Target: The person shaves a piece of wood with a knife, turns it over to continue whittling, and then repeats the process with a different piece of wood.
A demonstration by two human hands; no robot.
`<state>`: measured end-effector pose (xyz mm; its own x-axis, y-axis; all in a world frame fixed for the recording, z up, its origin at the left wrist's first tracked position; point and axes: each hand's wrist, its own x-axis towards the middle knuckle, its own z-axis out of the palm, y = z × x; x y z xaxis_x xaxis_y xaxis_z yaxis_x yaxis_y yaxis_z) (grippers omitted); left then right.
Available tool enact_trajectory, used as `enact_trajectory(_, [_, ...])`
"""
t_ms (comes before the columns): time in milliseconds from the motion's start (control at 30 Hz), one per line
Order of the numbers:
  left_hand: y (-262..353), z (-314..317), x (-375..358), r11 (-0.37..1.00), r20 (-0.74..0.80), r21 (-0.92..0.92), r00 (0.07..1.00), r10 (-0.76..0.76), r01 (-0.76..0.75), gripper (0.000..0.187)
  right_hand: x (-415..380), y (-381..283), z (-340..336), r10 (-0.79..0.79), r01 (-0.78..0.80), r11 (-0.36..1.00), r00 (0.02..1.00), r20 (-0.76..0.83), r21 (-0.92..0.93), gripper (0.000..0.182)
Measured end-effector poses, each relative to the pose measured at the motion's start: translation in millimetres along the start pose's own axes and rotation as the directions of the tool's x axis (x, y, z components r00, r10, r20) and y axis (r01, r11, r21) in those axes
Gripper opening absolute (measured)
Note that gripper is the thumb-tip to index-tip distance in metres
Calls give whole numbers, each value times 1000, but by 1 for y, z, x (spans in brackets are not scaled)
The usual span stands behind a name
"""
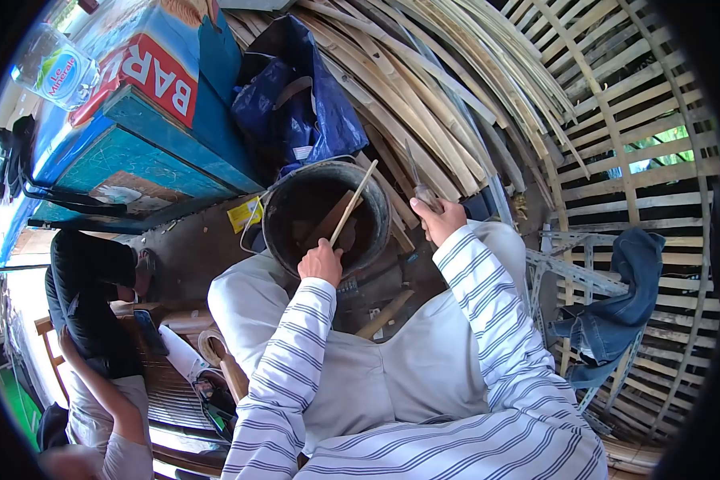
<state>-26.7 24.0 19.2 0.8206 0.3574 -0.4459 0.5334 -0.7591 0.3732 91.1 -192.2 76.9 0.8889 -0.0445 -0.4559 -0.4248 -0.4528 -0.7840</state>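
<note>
My left hand (321,262) is closed round the lower end of a thin bamboo stick (354,202), which slants up and to the right over a dark bucket (274,210). Inside the bucket lies a brown strip of wood (328,220); the rest of its contents is too dark to make out. To the right of the bucket, my right hand (439,219) grips the handle of a knife (412,164), its narrow blade pointing up and away from me. The blade and the stick are apart.
Long bamboo strips (392,76) are piled beyond the bucket. A blue bag (328,120) and a blue box (168,152) with a water bottle (60,76) stand at the left. Another person (96,320) sits lower left. Jeans (616,300) hang over a metal frame (576,268) by the slatted wall (640,104).
</note>
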Motion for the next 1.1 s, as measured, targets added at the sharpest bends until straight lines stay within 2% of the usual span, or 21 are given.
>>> enact_trajectory(33, [0,-3,1,999,40,-32,999,-21,23,36,1,-3,0,-1,1,999,1000,2,-46,44])
enact_trajectory(67, [-3,3,5,998,83,-48,996,-24,28,48,2,-5,0,-3,3,996,1000,4,-91,45])
enact_trajectory(100, [-7,9,8,995,79,-100,997,-16,24,49,3,-7,0,-2,3,991,1000,6,-135,46])
enact_trajectory(200, [-18,35,25,962,98,-272,995,15,12,54,23,0,10,-133,133,823,990,40,-552,56])
enact_trajectory(233, [-14,29,25,918,202,-388,979,-1,80,52,30,1,13,-169,167,724,984,62,-669,61])
enact_trajectory(267, [-11,21,24,858,303,-488,953,-3,158,50,36,1,18,-111,176,686,984,138,-706,64])
enact_trajectory(300, [-9,17,23,784,402,-571,916,7,245,47,32,0,25,-148,184,641,982,115,-745,61])
enact_trajectory(400, [-10,20,23,516,536,-749,838,102,416,39,37,17,39,-207,330,556,944,258,-763,57])
enact_trajectory(467, [-12,21,23,458,576,-762,802,157,457,36,33,19,45,-193,394,485,919,344,-781,55])
enact_trajectory(500, [-11,18,22,427,593,-767,783,186,480,35,29,14,45,-157,367,508,929,335,-779,54])
enact_trajectory(700, [-7,15,29,340,585,-798,774,241,498,29,24,-11,39,-29,205,580,972,231,-789,49])
enact_trajectory(833, [-9,28,34,282,588,-805,764,264,523,29,30,4,40,-138,282,558,959,248,-780,46])
enact_trajectory(933, [-8,24,30,290,600,-797,752,273,530,36,25,-5,40,-27,218,536,970,242,-816,45])
enact_trajectory(1000, [-5,19,29,272,611,-790,743,273,549,45,22,-9,41,-34,218,511,972,233,-832,46])
enact_trajectory(1100, [0,9,27,219,660,-749,732,170,625,58,21,-8,43,-98,257,506,965,242,-823,48])
